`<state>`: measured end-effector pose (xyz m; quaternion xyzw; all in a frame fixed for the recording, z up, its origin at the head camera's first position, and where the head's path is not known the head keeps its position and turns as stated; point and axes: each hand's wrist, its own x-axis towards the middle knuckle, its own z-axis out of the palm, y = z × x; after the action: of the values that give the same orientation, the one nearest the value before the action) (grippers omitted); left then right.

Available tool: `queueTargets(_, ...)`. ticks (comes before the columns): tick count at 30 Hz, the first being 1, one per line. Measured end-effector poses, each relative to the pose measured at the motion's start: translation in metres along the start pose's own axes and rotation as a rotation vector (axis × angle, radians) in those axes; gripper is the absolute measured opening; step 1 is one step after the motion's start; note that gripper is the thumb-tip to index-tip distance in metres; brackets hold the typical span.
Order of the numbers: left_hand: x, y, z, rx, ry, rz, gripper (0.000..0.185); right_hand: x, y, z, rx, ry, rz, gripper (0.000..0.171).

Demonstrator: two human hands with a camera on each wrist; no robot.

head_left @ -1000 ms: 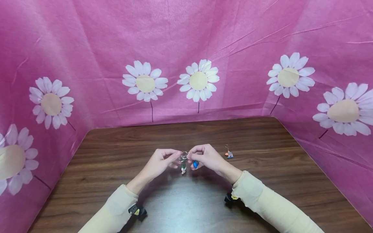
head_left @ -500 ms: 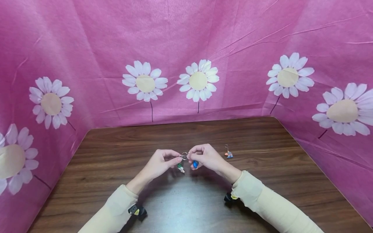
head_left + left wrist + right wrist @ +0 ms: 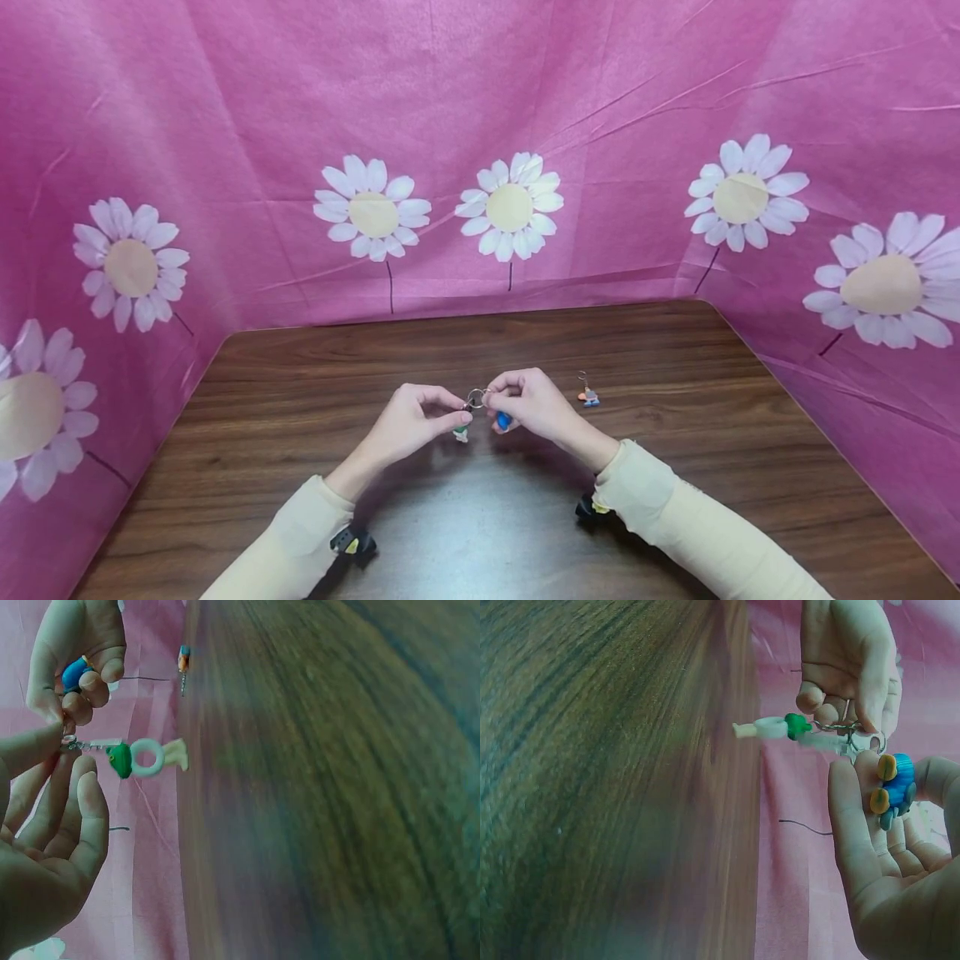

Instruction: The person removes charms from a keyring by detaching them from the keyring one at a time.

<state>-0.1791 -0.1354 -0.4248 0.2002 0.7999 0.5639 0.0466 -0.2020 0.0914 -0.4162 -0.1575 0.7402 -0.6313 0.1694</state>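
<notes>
Silver key ring [image 3: 476, 398] aloft, green-and-white charm [image 3: 461, 432] dangling (blue charm [image 3: 503, 421] alongside).

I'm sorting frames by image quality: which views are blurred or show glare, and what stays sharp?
Head view: evenly lit and mostly sharp, with a pale sheen on the table near the sleeves and wide-angle bending at the backdrop edges. Left wrist view: the wood is smeared, while the green charm reads fairly clearly. Right wrist view: the wood is soft, but the blue charm in the right hand is sharper.
</notes>
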Motion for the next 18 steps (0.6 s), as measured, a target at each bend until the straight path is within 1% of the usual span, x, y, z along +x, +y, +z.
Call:
queueTargets(2, 0.0001, -0.0005, -0.0004, 0.027, -0.002, 0.008, 0.016, -0.0002, -0.0002, -0.0001, -0.001, 0.008, 0.004, 0.015)
queueTargets(5, 0.0011, -0.0011, -0.0010, 0.038, 0.001, 0.010, 0.017, -0.0005, 0.0001, -0.0006, -0.003, 0.008, 0.005, 0.015)
queueTargets(12, 0.0037, -0.0002, 0.0001, 0.016, 0.021, -0.042, 0.015, 0.0017, 0.0005, 0.0018, 0.004, -0.007, -0.032, 0.015)
queueTargets(18, 0.0044, 0.0010, 0.0002, 0.014, 0.048, -0.046, 0.015, 0.0012, 0.0003, 0.0012, -0.066, 0.019, -0.056, 0.012)
